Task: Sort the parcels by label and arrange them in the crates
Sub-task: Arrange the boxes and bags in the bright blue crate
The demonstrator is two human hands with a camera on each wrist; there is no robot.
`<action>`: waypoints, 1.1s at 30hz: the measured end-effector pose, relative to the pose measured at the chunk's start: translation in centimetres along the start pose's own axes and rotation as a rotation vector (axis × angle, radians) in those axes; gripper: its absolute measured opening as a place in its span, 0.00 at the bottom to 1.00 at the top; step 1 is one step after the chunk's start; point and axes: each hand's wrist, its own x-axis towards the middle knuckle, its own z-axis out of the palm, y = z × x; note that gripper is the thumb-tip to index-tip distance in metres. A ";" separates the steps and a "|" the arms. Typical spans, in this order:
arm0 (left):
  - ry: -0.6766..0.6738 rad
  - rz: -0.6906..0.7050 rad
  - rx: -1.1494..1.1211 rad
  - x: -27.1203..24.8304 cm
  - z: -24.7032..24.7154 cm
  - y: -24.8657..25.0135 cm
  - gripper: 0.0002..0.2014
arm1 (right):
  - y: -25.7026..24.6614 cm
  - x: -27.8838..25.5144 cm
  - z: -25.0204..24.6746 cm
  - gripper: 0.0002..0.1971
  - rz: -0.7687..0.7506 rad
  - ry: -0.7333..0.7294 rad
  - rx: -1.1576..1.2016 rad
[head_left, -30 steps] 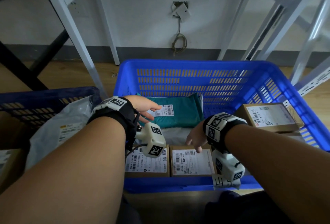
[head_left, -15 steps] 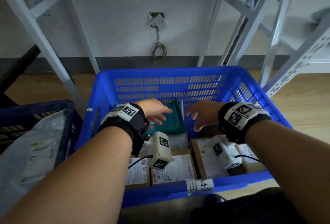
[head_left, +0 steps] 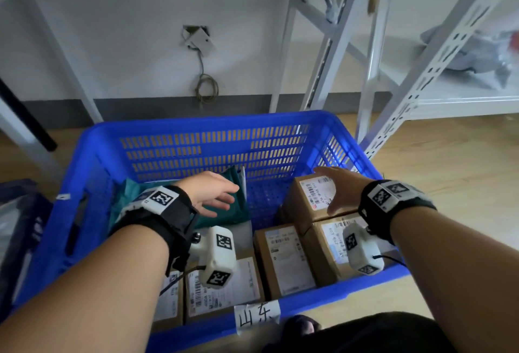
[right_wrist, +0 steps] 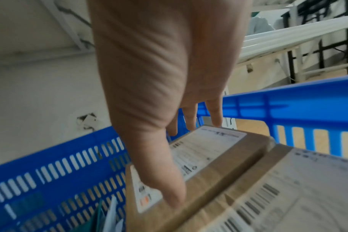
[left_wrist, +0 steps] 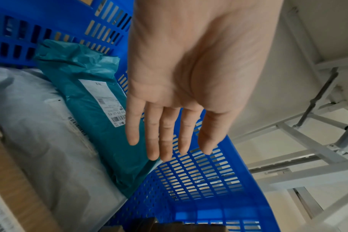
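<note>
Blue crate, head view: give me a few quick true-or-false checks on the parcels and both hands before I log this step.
1. The left hand grips the teal mailer. False: its fingers are straight and hold nothing.
2. The right hand is over a cardboard box. True.
3. The blue crate holds only cardboard boxes. False: a teal mailer and a grey bag are inside too.
4. A handwritten tag is on the crate's near rim. True.

Probably a parcel storeroom: slotted metal shelving [head_left: 421, 77] (white), blue crate [head_left: 213, 125] of labelled boxes [head_left: 283, 257].
</note>
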 end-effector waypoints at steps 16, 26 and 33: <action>-0.011 -0.024 -0.028 -0.3 -0.6 -0.5 0.15 | -3.3 2.3 1.2 0.68 -0.099 -0.137 -0.472; 0.001 -0.004 -0.038 -0.6 -0.6 -0.4 0.15 | -3.5 0.9 0.5 0.62 -0.091 0.055 -0.423; 0.003 0.015 -0.026 -1.1 -1.1 -0.3 0.17 | -6.7 0.0 -3.7 0.61 -0.102 0.316 0.068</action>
